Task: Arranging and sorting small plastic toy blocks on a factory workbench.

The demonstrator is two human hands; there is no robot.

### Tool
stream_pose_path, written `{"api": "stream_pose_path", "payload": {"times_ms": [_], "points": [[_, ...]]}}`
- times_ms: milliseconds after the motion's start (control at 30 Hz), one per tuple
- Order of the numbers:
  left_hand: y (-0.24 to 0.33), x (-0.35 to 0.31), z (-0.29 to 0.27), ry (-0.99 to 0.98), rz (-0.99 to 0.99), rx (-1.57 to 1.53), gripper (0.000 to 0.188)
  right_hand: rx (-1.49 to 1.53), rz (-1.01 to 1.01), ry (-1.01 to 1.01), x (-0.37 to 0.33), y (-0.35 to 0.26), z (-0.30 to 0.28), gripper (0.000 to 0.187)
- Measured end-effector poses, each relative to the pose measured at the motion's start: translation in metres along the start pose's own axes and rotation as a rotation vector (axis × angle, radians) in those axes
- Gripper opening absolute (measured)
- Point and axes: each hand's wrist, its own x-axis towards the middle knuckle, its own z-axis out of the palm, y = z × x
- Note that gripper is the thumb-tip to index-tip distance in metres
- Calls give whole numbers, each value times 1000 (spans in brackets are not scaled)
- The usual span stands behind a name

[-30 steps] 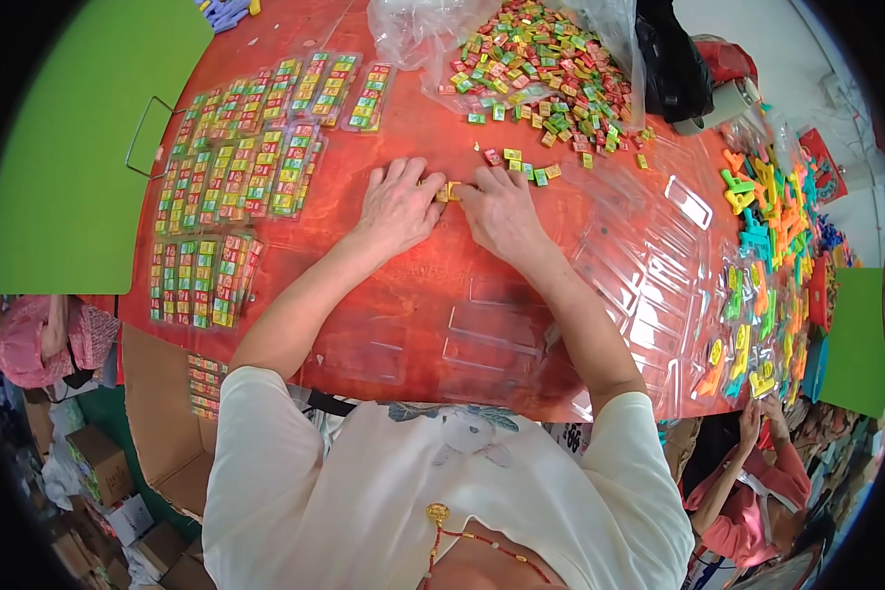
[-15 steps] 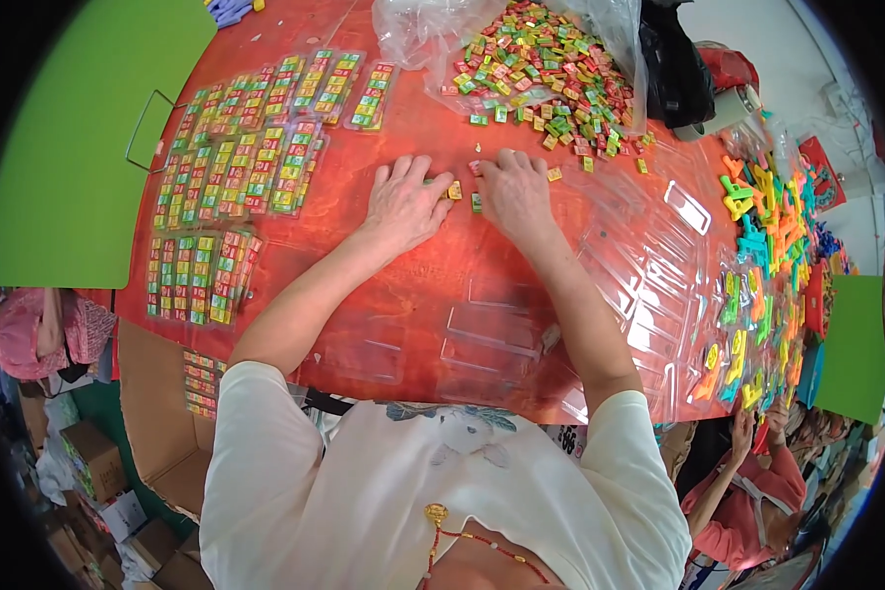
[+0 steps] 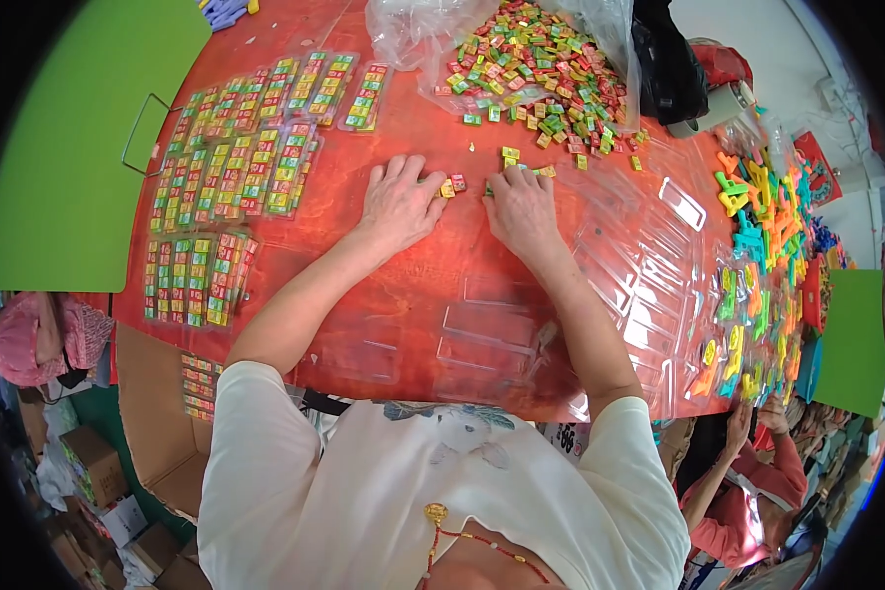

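Note:
Small rectangular blocks in red, yellow and green lie between my hands on the red tabletop [image 3: 403, 285]. My left hand [image 3: 400, 205] rests on the table with fingers bent, its thumb and forefinger closed at a short row of blocks [image 3: 452, 185], yellow and red at its end. The rest of that row is hidden under the fingers. To its right, my right hand [image 3: 523, 208] has its fingers curled down, with a green block [image 3: 489, 189] at its thumb side. Yellow blocks [image 3: 510, 154] lie just beyond its fingertips.
A heap of loose blocks [image 3: 551, 79] spills from a clear plastic bag at the far side. Filled clear trays [image 3: 231, 167] lie left; empty clear trays [image 3: 649, 275] lie right. Colourful toy guns [image 3: 757, 226] cover the right edge. An open cardboard box [image 3: 157, 413] stands lower left. Another person [image 3: 757, 492] works at right.
My right hand has moved slightly right and away from the left hand. A red block now sits at the end of the left hand's row, and yellow blocks show beyond my right fingertips.

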Motion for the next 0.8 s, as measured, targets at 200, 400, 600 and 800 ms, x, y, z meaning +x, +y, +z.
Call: {"api": "stream_pose_path", "payload": {"times_ms": [200, 400, 600, 800], "points": [[3, -4, -10, -93, -21, -26, 48, 144, 22, -47, 14, -10, 11, 26], [-11, -18, -40, -235, -62, -16, 63, 232, 72, -154, -19, 8, -28, 32], [-22, -27, -60, -316, -169, -170, 62, 277, 5, -351, -66, -12, -72, 35], [-23, -40, -67, -287, -161, -175, 62, 171, -57, -337, -90, -21, -64, 26]]}}
